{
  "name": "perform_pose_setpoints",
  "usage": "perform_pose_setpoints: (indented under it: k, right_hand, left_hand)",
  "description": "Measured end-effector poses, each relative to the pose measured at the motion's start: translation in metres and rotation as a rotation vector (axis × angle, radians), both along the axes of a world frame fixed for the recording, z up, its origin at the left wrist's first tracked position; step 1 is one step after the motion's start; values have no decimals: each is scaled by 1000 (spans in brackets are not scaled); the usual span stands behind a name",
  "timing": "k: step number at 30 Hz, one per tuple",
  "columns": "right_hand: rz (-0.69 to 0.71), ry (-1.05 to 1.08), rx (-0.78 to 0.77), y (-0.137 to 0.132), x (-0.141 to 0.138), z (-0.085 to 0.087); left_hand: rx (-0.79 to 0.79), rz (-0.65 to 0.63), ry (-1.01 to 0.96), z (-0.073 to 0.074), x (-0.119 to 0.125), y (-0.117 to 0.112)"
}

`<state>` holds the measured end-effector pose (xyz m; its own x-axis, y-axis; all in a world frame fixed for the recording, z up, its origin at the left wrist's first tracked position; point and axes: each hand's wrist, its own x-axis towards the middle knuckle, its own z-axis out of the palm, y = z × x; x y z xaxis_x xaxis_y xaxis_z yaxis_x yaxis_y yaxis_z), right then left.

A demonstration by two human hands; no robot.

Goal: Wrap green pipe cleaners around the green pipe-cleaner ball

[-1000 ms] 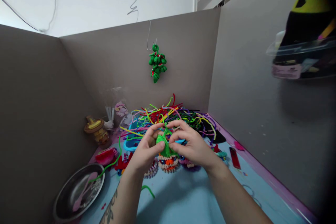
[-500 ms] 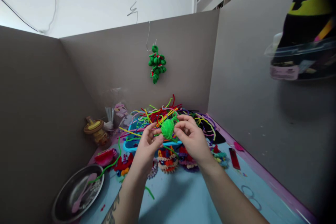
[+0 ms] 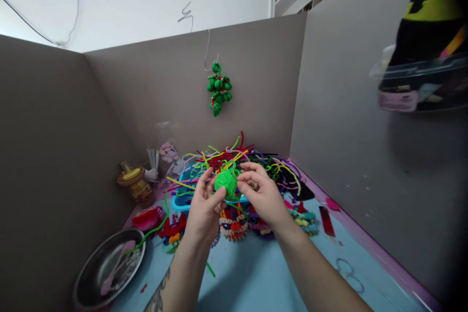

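Both hands hold a bright green ball of wound pipe cleaner (image 3: 226, 183) above the table. My left hand (image 3: 204, 209) pinches its left side with thumb and fingers. My right hand (image 3: 261, 195) grips its right side, fingers curled. A small green loop sticks up from the ball's top. Behind the hands lies a heap of loose coloured pipe cleaners (image 3: 248, 158) over a blue tray (image 3: 181, 200). Below the hands sit several small woven pipe-cleaner pieces (image 3: 234, 224).
Grey cardboard walls (image 3: 54, 156) close in three sides. A green pipe-cleaner ornament (image 3: 218, 88) hangs from a wire on the back wall. A metal bowl (image 3: 107, 265) sits front left, a yellow-topped jar (image 3: 133, 180) behind it. A red lighter (image 3: 326, 220) lies at right.
The hands rose from just above the woven pieces and turned the green piece. It now shows as a round ball held slightly left of where it was half a second ago.
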<state>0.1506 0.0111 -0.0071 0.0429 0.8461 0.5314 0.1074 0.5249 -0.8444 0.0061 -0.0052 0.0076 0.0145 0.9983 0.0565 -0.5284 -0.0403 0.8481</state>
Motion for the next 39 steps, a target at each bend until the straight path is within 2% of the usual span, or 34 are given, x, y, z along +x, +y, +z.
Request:
perform_pose_setpoints:
  k: [7,15,20,29,39]
  right_hand:
    - [101,4,-60,0,-3,-1]
    - [61,18,-124,2,-9,-2]
    - [17,87,-87,0,-6,-1]
    - [-138,-158,23,-8,-17,1]
    - [-137,-272,49,-7,-21,-6]
  left_hand:
    - [-49,17,-67,2,1,-1]
    - [-64,5,-65,-1,3,1]
    - [-63,71,-112,-2,2,2]
    - [-36,129,-201,-7,6,2]
    - [-46,81,-167,-13,12,1]
